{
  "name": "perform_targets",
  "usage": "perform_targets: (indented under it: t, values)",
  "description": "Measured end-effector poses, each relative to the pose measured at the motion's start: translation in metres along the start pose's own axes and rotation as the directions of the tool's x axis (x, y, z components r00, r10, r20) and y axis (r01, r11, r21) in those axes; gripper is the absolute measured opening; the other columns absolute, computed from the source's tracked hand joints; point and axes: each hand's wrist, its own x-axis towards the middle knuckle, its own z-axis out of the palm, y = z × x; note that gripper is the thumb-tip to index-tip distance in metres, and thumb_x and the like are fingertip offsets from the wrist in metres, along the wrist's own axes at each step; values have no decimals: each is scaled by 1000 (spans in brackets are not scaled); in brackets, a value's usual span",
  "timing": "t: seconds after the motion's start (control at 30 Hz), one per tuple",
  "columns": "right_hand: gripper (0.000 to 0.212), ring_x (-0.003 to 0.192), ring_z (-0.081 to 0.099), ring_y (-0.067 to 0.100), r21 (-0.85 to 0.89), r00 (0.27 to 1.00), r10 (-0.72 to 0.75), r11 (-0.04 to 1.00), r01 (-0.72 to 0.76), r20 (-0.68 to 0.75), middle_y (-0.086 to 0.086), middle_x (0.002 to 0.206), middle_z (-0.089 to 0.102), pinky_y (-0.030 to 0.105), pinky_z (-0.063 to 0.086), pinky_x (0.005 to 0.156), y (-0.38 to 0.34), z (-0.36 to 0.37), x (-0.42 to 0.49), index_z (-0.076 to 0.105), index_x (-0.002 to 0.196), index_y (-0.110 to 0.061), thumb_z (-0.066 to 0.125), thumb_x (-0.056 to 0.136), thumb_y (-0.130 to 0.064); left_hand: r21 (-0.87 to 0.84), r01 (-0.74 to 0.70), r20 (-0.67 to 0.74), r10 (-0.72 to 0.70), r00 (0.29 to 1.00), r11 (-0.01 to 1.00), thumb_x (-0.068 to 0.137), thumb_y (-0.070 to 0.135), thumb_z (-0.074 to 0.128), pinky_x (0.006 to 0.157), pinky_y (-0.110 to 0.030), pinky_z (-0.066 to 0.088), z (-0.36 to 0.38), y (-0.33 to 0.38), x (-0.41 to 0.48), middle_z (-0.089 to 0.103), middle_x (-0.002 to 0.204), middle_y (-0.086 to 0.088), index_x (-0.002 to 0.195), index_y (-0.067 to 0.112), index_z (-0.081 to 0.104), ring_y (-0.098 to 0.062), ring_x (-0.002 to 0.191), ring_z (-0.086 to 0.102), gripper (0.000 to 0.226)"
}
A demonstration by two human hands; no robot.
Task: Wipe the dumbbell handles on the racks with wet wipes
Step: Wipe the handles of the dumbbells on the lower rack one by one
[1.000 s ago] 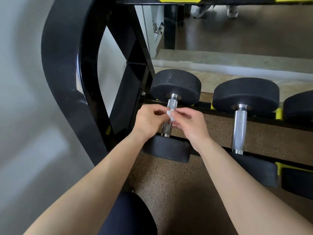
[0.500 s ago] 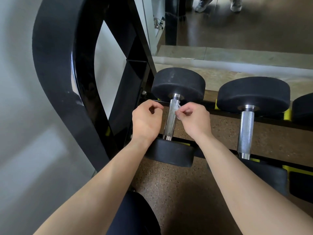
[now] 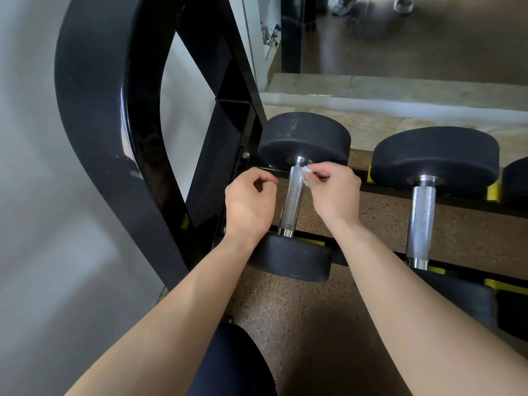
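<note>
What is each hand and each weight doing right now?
left hand: curled, empty, beside the handle
right hand: pinching the wet wipe against the handle's top
left dumbbell: lying on the rack, being wiped
next dumbbell: lying on the rack, untouched

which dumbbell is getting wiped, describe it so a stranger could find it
Start at the big curved black rack upright on the left. The black round-headed dumbbell right beside it is the one. Unlike its neighbour, its knurled steel handle has a small white wet wipe pressed against it.
</note>
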Motion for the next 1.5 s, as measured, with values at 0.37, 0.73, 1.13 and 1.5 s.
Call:
perform_targets:
  t: [0.37, 0.73, 1.13, 1.5]
  values:
    - [6, 79, 65, -5, 2, 970, 88, 996, -91, 227, -15, 79, 72, 14, 47, 74, 7, -10, -13, 76, 83, -26, 79, 85, -21, 9, 9, 15, -9, 1000, 1000, 94, 9, 56, 69, 4, 38, 1, 0, 1, 66, 83, 19, 89, 26, 74, 15, 89, 57, 24]
    - [8, 81, 63, -6, 77, 983, 99, 991, -112, 152, -18, 83, 68, 6, 41, 69, -1, -6, -9, 75, 84, -23, 78, 87, -16, 3, 31, -1, -31, 1000, 1000, 94, 10, 57, 68, 2, 40, 1, 1, 0, 67, 83, 17, 88, 26, 73, 13, 88, 57, 24]
    - [9, 81, 66, -1, -1, 951, 33, 999, -34, 308, -13, 83, 72, 18, 51, 75, -3, -12, -23, 74, 77, -24, 81, 84, -24, 12, 50, -4, -50, 999, 999, 91, 10, 56, 62, -2, 41, 1, 2, 1, 68, 78, 14, 88, 23, 75, 7, 78, 60, 24]
    - [18, 68, 62, -2, -125, 930, -103, 980, 156, 353, -13, 73, 67, 8, 42, 62, -18, -13, -13, 69, 73, -30, 81, 82, -21, -5, 83, -4, -83, 997, 997, 91, 12, 56, 61, -3, 39, -1, 2, -2, 67, 78, 14, 86, 25, 75, 2, 73, 61, 23]
